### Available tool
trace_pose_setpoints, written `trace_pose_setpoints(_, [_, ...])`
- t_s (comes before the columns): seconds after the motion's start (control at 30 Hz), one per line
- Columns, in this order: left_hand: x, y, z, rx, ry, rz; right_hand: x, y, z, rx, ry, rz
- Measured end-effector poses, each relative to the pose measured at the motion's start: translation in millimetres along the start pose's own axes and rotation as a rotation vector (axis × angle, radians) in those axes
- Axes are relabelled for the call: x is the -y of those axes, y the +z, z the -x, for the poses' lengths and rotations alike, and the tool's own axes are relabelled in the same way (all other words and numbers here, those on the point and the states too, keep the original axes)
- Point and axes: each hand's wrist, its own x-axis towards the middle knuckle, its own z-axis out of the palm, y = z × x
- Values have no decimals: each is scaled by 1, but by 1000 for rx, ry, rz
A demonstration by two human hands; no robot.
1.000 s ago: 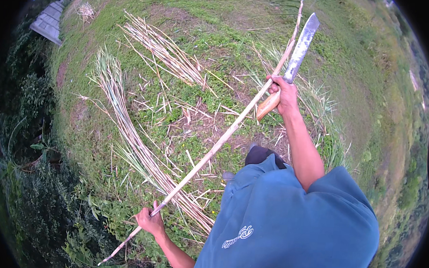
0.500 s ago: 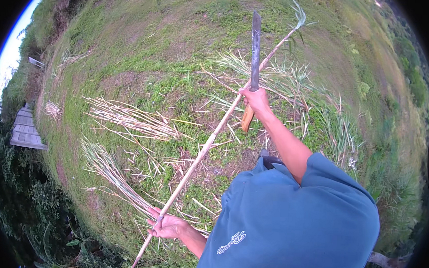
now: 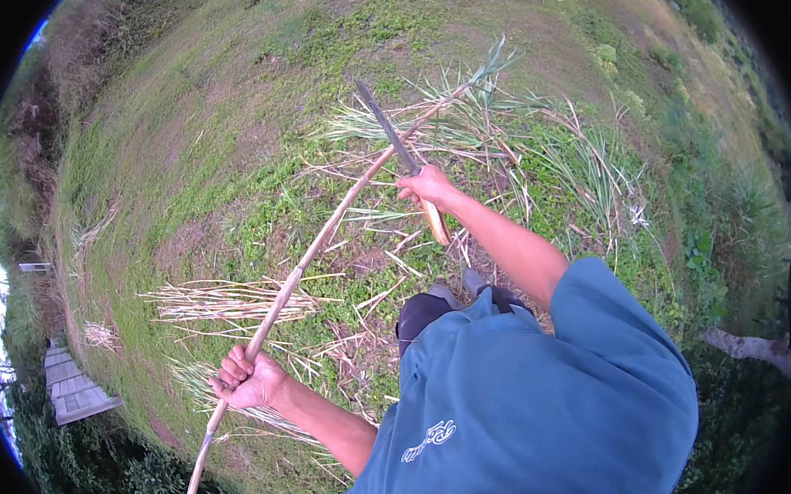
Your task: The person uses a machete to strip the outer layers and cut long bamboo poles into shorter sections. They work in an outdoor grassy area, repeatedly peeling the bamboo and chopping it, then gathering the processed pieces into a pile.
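Note:
A long pale cane stalk [image 3: 326, 239] slants across the view, from the lower left up to its leafy green tip [image 3: 492, 62]. My left hand [image 3: 251, 378] is closed round its lower part. In my right hand [image 3: 427, 188] is a machete [image 3: 388, 128], gripped by its wooden handle [image 3: 434, 222]. The dark blade points up and to the left and crosses over the stalk. Whether the blade touches the stalk, I cannot tell. My right fingers are apart from the stalk.
A bundle of cut stalks [image 3: 223, 301] lies on the grass at left, with a leafier bundle [image 3: 193, 384] nearer me. Cut leafy tops [image 3: 587, 181] are strewn at right beyond my boots [image 3: 474, 285]. A grey slatted structure [image 3: 73, 382] stands at far left.
My left hand has closed round the stalk and moved up and left. My right hand has left the stalk and shifted left, and the machete has tilted leftward across it. The view has turned.

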Motion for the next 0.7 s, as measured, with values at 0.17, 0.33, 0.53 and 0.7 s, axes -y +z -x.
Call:
trace_pose_setpoints(0.17, [22, 50, -48, 200, 59, -63, -102, -63, 29, -201, 325, 2])
trace_pose_setpoints(0.33, [68, 68, -83, 292, 69, -157, -185, -111, 64, -452, 484, -137])
trace_pose_setpoints(0.53, [160, 129, -94, 87, 210, -289, -240, -151, 116, -618, 552, -26])
trace_pose_setpoints(0.7, [250, 57, -107, -196, -87, -370, -215, -155, 108, -690, 532, 571])
